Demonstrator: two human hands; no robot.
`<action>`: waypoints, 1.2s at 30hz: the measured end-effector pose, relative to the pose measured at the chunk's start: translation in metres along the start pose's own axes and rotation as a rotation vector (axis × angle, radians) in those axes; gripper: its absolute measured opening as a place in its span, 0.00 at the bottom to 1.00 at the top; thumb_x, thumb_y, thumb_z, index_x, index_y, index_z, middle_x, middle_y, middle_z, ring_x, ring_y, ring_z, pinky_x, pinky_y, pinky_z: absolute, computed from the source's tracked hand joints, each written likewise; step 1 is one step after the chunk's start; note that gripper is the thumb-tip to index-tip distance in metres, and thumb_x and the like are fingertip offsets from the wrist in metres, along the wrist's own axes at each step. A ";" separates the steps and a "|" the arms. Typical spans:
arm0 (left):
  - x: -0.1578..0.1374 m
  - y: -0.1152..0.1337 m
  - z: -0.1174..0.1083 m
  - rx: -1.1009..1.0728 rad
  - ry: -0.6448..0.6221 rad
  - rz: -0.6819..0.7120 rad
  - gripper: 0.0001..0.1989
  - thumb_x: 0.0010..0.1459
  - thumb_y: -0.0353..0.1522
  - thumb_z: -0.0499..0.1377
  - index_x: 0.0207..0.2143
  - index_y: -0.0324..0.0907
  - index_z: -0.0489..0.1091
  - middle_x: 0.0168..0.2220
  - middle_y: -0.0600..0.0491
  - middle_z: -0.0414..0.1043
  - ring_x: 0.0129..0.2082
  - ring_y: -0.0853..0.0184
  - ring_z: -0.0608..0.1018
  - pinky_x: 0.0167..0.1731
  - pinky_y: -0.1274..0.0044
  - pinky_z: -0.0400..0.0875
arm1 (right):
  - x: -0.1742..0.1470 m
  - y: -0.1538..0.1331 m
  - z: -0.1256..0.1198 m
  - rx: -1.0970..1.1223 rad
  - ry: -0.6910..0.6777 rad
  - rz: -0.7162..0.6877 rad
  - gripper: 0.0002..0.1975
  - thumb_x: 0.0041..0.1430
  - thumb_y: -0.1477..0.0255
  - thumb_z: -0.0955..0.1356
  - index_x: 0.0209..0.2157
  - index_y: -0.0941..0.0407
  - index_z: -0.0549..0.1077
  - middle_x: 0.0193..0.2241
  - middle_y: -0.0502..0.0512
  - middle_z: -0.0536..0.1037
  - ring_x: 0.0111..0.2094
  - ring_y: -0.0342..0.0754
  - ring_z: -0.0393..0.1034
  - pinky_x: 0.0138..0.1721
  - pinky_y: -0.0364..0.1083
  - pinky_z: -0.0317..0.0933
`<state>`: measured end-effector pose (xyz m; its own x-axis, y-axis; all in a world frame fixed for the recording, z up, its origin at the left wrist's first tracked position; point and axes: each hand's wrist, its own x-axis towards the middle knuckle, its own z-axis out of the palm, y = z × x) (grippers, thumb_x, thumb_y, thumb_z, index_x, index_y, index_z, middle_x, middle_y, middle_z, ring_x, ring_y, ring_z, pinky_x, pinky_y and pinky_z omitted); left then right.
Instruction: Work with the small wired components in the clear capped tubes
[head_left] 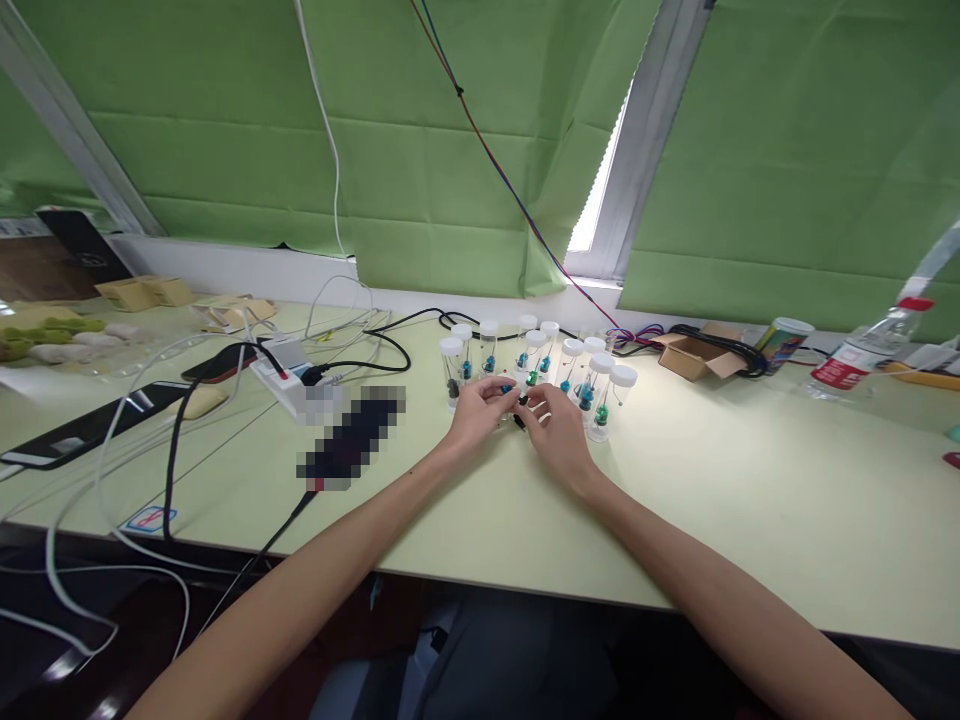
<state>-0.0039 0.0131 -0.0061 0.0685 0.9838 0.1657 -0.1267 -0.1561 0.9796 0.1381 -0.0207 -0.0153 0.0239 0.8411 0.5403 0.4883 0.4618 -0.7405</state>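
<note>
My left hand (480,412) and my right hand (561,432) meet above the table, fingertips pinched close together. A small dark piece (523,399) shows at the fingertips of my right hand; its kind is too small to tell. The left fingertips touch or nearly touch it, and what they hold is partly hidden. Around and behind my hands stand several clear tubes with white lids, among them a left one (451,372) and a right one (602,405). Small blue, green or dark pieces sit inside them. A short black item (518,421) shows between my hands.
On the left lie a white power strip (289,378), a black phone-like slab (90,425) and tangled cables. To the right are an open cardboard box (699,357), a canister (782,345) and a red-labelled bottle (862,350). Green blinds hang behind the table (750,500).
</note>
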 end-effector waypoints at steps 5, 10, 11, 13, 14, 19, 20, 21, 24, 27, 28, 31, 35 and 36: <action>0.000 0.000 0.000 0.022 -0.016 0.002 0.18 0.45 0.39 0.71 0.36 0.39 0.76 0.34 0.48 0.79 0.30 0.65 0.80 0.40 0.68 0.76 | 0.000 0.000 0.000 0.003 0.006 0.001 0.07 0.59 0.67 0.67 0.37 0.55 0.70 0.34 0.56 0.75 0.29 0.47 0.69 0.31 0.47 0.63; 0.000 0.000 0.000 0.026 -0.025 0.024 0.17 0.45 0.39 0.70 0.35 0.38 0.77 0.35 0.48 0.79 0.32 0.65 0.80 0.38 0.69 0.77 | 0.000 -0.003 -0.001 0.037 0.009 0.060 0.08 0.59 0.65 0.67 0.35 0.56 0.70 0.31 0.55 0.76 0.29 0.48 0.70 0.31 0.47 0.63; 0.000 0.000 0.000 0.032 -0.026 0.028 0.17 0.46 0.39 0.70 0.35 0.38 0.77 0.35 0.48 0.79 0.32 0.64 0.79 0.37 0.69 0.77 | 0.000 -0.004 -0.001 0.050 0.012 0.075 0.09 0.59 0.64 0.67 0.34 0.56 0.70 0.30 0.55 0.76 0.28 0.48 0.70 0.31 0.47 0.63; 0.000 -0.002 0.000 0.041 -0.031 0.035 0.17 0.46 0.40 0.70 0.35 0.39 0.77 0.35 0.48 0.79 0.32 0.65 0.79 0.37 0.69 0.76 | 0.000 -0.004 -0.001 0.083 0.010 0.111 0.10 0.58 0.63 0.68 0.32 0.55 0.71 0.29 0.55 0.77 0.28 0.48 0.71 0.31 0.47 0.64; 0.001 -0.003 -0.001 0.044 -0.034 0.037 0.17 0.46 0.40 0.70 0.35 0.39 0.77 0.35 0.48 0.79 0.31 0.65 0.79 0.36 0.70 0.76 | 0.000 -0.004 -0.001 0.102 0.004 0.133 0.11 0.58 0.62 0.68 0.32 0.56 0.71 0.29 0.56 0.77 0.27 0.48 0.71 0.31 0.47 0.64; 0.001 -0.004 -0.002 0.079 -0.051 0.047 0.17 0.47 0.41 0.69 0.36 0.39 0.77 0.34 0.48 0.78 0.29 0.66 0.78 0.35 0.71 0.75 | 0.002 -0.002 -0.001 0.230 -0.066 0.282 0.17 0.58 0.56 0.68 0.28 0.56 0.71 0.20 0.52 0.74 0.19 0.46 0.67 0.23 0.46 0.61; 0.001 -0.004 -0.002 0.092 -0.055 0.051 0.18 0.48 0.41 0.69 0.36 0.39 0.77 0.33 0.48 0.78 0.28 0.67 0.77 0.35 0.71 0.74 | 0.002 -0.001 -0.001 0.266 -0.086 0.311 0.19 0.58 0.54 0.68 0.27 0.56 0.71 0.18 0.51 0.73 0.17 0.45 0.65 0.22 0.45 0.59; 0.001 -0.003 -0.003 0.105 -0.060 0.055 0.18 0.48 0.42 0.69 0.36 0.39 0.77 0.32 0.48 0.78 0.28 0.67 0.77 0.35 0.71 0.74 | 0.002 -0.001 -0.001 0.309 -0.105 0.342 0.21 0.58 0.53 0.68 0.25 0.56 0.70 0.16 0.50 0.71 0.16 0.44 0.63 0.20 0.44 0.58; 0.001 -0.003 -0.003 0.141 -0.068 0.071 0.19 0.48 0.43 0.69 0.36 0.39 0.77 0.30 0.50 0.77 0.27 0.67 0.76 0.34 0.71 0.72 | 0.004 0.000 0.001 0.489 -0.157 0.478 0.24 0.55 0.51 0.70 0.22 0.57 0.69 0.15 0.49 0.68 0.14 0.40 0.59 0.16 0.41 0.53; 0.001 -0.003 -0.004 0.190 -0.078 0.088 0.19 0.48 0.43 0.68 0.38 0.39 0.77 0.29 0.51 0.75 0.28 0.67 0.76 0.35 0.72 0.72 | 0.005 -0.001 0.002 0.681 -0.166 0.648 0.22 0.54 0.54 0.73 0.23 0.60 0.70 0.17 0.48 0.67 0.15 0.37 0.58 0.14 0.39 0.48; 0.001 -0.003 -0.004 0.206 -0.080 0.093 0.19 0.48 0.43 0.68 0.38 0.39 0.77 0.29 0.51 0.75 0.29 0.66 0.76 0.35 0.72 0.71 | 0.006 -0.001 0.002 0.737 -0.166 0.692 0.21 0.55 0.56 0.73 0.23 0.60 0.71 0.18 0.48 0.66 0.16 0.37 0.58 0.14 0.38 0.47; 0.001 -0.003 -0.004 0.250 -0.074 0.112 0.18 0.49 0.43 0.68 0.38 0.39 0.77 0.30 0.51 0.74 0.29 0.66 0.75 0.35 0.72 0.70 | 0.007 -0.003 0.002 0.865 -0.172 0.794 0.19 0.62 0.62 0.70 0.24 0.62 0.72 0.18 0.48 0.66 0.15 0.35 0.56 0.13 0.37 0.43; 0.001 -0.001 -0.004 0.282 -0.067 0.140 0.16 0.48 0.41 0.67 0.36 0.40 0.78 0.30 0.50 0.75 0.30 0.66 0.74 0.35 0.72 0.70 | 0.008 -0.007 0.000 0.962 -0.188 0.895 0.19 0.67 0.67 0.66 0.24 0.62 0.70 0.18 0.48 0.65 0.14 0.34 0.53 0.11 0.36 0.40; 0.001 -0.001 -0.004 0.286 -0.070 0.143 0.16 0.48 0.41 0.67 0.36 0.40 0.78 0.30 0.50 0.75 0.30 0.66 0.74 0.35 0.72 0.70 | 0.008 -0.007 -0.001 0.977 -0.194 0.910 0.18 0.67 0.67 0.65 0.24 0.61 0.70 0.18 0.48 0.64 0.14 0.34 0.53 0.11 0.36 0.39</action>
<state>-0.0078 0.0144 -0.0075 0.1393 0.9432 0.3018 0.1422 -0.3206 0.9365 0.1351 -0.0175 -0.0053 -0.1583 0.9422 -0.2953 -0.4529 -0.3350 -0.8262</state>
